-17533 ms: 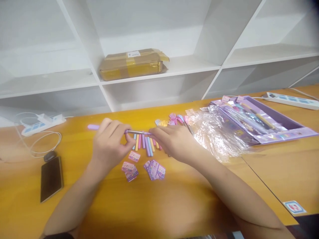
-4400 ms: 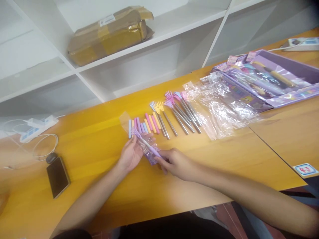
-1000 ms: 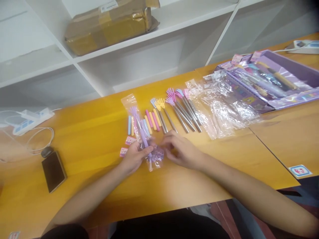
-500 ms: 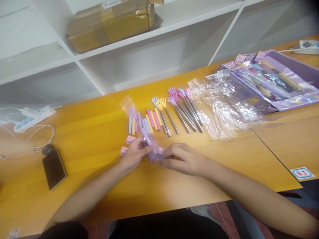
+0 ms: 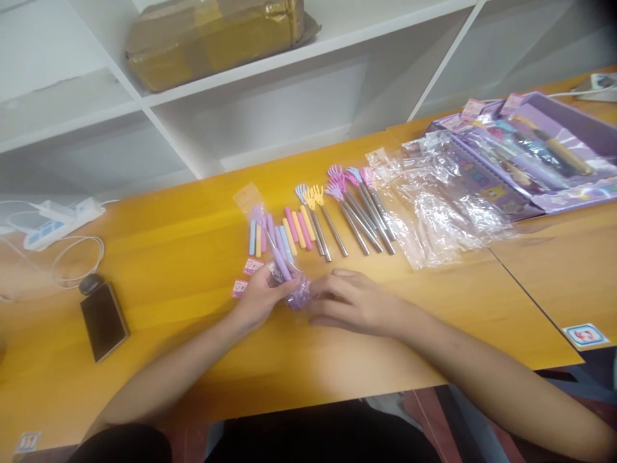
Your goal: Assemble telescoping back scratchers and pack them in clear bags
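A purple back scratcher (image 5: 281,262) lies slantwise inside a clear plastic bag (image 5: 248,195), its claw end pointing away from me. My left hand (image 5: 260,297) is closed round the handle through the plastic, thumb on top. At the near end, a crinkled purple part (image 5: 299,296) shows through the film; its exact shape is blurred. My right hand (image 5: 359,302) has its fingers bent and pinched at that end of the bag; the fingertips are partly hidden. Pink cards (image 5: 253,266) lie just left of my left hand.
Coloured handle sleeves (image 5: 294,228) and metal back scratchers (image 5: 359,209) lie in rows behind my hands. Clear bags (image 5: 438,206) are heaped to the right, beside a purple box (image 5: 554,199) holding packed items. A phone (image 5: 103,321) and power strip (image 5: 62,222) are at left; shelving stands behind.
My right hand's fingers have shifted slightly at the near end of the bag, and the purple part there looks more bunched. The left hand keeps its hold. The view has tilted slightly.
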### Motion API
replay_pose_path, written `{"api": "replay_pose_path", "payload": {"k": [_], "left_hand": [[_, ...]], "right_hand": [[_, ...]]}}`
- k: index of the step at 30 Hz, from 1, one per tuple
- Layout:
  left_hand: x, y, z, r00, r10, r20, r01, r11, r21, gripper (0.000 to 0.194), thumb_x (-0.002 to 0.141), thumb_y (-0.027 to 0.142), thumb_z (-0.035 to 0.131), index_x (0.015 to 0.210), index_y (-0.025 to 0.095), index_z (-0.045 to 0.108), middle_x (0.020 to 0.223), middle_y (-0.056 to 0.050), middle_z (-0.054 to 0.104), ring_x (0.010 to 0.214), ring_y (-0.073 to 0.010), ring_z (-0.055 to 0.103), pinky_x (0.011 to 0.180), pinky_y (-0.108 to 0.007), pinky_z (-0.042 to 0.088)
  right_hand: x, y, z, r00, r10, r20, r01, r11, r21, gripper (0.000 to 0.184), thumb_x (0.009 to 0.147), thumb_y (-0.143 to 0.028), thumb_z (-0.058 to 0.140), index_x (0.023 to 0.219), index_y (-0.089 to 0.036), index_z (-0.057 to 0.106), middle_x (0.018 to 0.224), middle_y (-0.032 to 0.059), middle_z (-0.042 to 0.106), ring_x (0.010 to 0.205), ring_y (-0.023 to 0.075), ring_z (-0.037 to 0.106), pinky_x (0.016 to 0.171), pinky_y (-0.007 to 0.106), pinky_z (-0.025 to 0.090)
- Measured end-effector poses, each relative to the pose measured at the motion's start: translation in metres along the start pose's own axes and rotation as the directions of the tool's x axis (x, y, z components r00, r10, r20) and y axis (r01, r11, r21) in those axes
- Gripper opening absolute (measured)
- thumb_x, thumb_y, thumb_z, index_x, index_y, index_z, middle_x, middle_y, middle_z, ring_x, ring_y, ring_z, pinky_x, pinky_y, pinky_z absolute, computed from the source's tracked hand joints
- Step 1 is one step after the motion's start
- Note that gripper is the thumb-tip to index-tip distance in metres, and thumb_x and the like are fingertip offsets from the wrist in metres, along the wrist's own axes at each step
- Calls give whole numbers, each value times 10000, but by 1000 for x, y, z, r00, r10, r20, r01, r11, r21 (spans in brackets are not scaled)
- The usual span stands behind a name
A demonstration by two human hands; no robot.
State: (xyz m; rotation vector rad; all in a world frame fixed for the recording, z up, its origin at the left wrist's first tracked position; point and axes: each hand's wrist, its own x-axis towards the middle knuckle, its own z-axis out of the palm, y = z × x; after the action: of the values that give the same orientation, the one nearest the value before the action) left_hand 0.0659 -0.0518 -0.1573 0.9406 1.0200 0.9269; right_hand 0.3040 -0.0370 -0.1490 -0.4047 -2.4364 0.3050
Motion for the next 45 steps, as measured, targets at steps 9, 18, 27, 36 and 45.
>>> {"api": "replay_pose_path", "payload": {"k": [9,18,27,36,45], "left_hand": [[-3,-4,-2,992,-38,119,29,997,77,387,857,412,870,1111,176,697,1048,-68,714,962,-196,666,836,-308,515],[-7,-3,6,985,-112,130,133,977,-165,476,909,587,768,1108,155,750,938,-74,687,764,-144,591,626,-249,436],[-5,-6,-1,994,-61,88,58,998,36,373,962,495,727,1156,177,744,1023,-69,723,888,-178,645,809,-304,515],[-4,-12,-4,990,-71,125,72,997,0,394,930,503,762,1155,179,749,1115,-102,739,977,-215,680,899,-362,542],[-2,-6,1,976,-20,215,16,1000,19,441,794,276,914,1126,177,641,1028,-61,717,971,-208,684,905,-364,541]], "right_hand": [[3,-2,10,965,207,-161,-161,952,261,86,1021,-208,685,1103,-202,710,968,64,719,862,165,684,750,301,563],[4,-2,11,935,310,-173,-240,911,335,79,1003,-210,718,1081,-194,719,930,61,724,819,160,673,722,304,573],[2,-3,11,946,247,-210,-195,951,239,96,986,-167,727,1076,-190,701,934,55,747,837,168,671,733,311,560],[2,-3,13,931,325,-167,-279,927,249,68,1007,-216,705,1072,-197,707,935,64,734,799,174,666,704,321,544],[0,-2,15,922,354,-155,-301,909,288,55,1008,-214,705,1058,-191,698,897,47,686,797,160,628,699,297,515]]}}
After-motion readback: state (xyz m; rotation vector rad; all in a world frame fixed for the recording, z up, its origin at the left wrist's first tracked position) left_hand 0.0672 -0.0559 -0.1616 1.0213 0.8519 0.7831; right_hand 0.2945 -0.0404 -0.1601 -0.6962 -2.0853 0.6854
